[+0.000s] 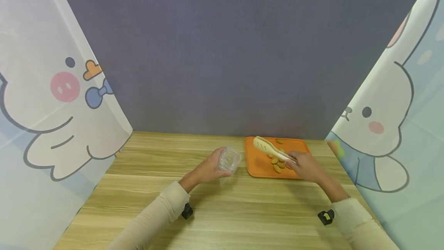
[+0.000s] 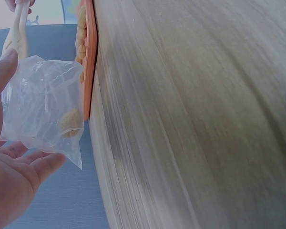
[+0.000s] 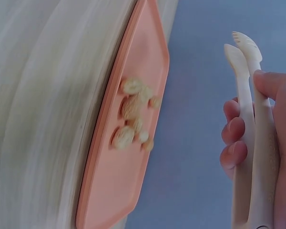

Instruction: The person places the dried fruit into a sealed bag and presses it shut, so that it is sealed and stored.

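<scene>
A clear plastic bag (image 2: 43, 100) is held in my left hand (image 1: 210, 166), thumb along one side and fingers along the other. One round, tan, rough-surfaced piece (image 2: 71, 122) lies inside it, low in the bag. My right hand (image 1: 305, 165) grips cream-coloured tongs (image 1: 268, 148) above the orange tray (image 1: 256, 167). Their slotted tips point left, toward the bag, and in the right wrist view nothing sits between them. On the tray lie several more tan oval pieces (image 1: 276, 168), loosely clustered under the tongs and right hand.
The wooden table (image 1: 208, 211) runs back to a dark grey panel (image 1: 222, 57). Cartoon-printed panels stand along the left (image 1: 41, 153) and right (image 1: 385, 134) sides. The tray sits at the back right, close to the rear panel.
</scene>
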`<state>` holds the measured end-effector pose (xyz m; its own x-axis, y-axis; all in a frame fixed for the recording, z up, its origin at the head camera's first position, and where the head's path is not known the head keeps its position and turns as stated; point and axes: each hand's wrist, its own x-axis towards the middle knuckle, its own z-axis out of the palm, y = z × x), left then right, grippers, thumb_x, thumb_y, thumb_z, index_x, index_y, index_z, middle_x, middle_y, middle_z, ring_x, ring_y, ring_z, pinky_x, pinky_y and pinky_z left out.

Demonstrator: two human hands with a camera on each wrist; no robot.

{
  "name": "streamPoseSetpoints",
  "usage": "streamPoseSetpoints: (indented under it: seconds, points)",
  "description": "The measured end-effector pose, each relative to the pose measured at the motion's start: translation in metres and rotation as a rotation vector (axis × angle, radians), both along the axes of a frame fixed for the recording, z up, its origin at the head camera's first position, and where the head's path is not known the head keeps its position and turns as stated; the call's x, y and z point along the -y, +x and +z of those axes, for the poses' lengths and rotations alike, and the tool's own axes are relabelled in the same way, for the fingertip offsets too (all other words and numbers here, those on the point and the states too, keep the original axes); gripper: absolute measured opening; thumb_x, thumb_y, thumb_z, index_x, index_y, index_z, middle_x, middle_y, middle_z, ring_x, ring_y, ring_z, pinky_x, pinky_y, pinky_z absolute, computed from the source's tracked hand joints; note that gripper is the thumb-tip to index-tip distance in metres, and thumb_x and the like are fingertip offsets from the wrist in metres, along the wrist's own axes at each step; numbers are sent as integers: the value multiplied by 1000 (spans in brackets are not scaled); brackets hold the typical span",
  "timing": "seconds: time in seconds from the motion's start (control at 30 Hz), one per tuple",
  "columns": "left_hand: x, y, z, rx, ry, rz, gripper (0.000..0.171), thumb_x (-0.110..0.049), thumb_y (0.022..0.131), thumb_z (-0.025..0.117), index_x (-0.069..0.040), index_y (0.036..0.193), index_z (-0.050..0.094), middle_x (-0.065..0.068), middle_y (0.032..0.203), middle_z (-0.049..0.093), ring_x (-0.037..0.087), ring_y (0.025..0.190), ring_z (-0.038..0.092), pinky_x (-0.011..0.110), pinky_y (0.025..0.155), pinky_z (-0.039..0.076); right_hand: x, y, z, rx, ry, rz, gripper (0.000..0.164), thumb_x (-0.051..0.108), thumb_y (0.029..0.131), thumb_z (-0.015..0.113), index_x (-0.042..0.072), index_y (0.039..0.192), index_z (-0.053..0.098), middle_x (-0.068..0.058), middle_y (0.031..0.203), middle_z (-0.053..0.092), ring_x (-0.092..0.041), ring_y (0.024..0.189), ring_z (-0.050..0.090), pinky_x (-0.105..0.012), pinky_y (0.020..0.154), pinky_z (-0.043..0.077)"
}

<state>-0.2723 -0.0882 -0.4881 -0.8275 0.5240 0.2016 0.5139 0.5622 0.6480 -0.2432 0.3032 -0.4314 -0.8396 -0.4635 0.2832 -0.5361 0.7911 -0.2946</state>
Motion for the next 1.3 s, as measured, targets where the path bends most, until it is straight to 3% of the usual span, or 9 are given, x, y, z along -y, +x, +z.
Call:
streamPoseSetpoints:
  seconds: [0.2,0.63,0.83,1.07,1.3]
  points:
    - [0,0,0,0,-6,0,101,-42,85,83,-4,158,24,17,147,48,26,117,58,46,99,52,-11,-12,-4,50,56,-81,23,24,105,58,3,110,67,8,71,55,-5,56,42,-26,56,38]
    - [2,0,1,-4,-4,-11,101,-42,85,82,-2,158,24,17,147,47,26,117,58,46,98,53,-21,-37,-15,51,158,-168,22,22,101,61,1,100,65,-1,70,56,-16,60,47,-35,58,41]
    - [1,1,3,-1,18,-25,101,-40,86,82,0,158,24,19,149,46,27,118,57,47,99,52,-23,-43,-20,94,169,-209,27,23,103,59,-3,106,65,-5,75,62,-19,63,53,-39,59,45]
    - [1,1,2,9,20,-19,101,-39,85,83,-1,158,25,17,146,48,26,115,58,46,97,52,-27,-49,-30,115,175,-219,32,23,103,58,-8,111,65,-13,86,68,-22,68,59,-45,65,50]
    - [2,1,3,4,16,-20,101,-41,85,82,-1,158,24,18,146,48,26,115,58,46,96,52,-28,-57,-39,136,185,-222,30,25,104,57,-4,104,65,-9,82,65,-21,67,57,-44,65,49]
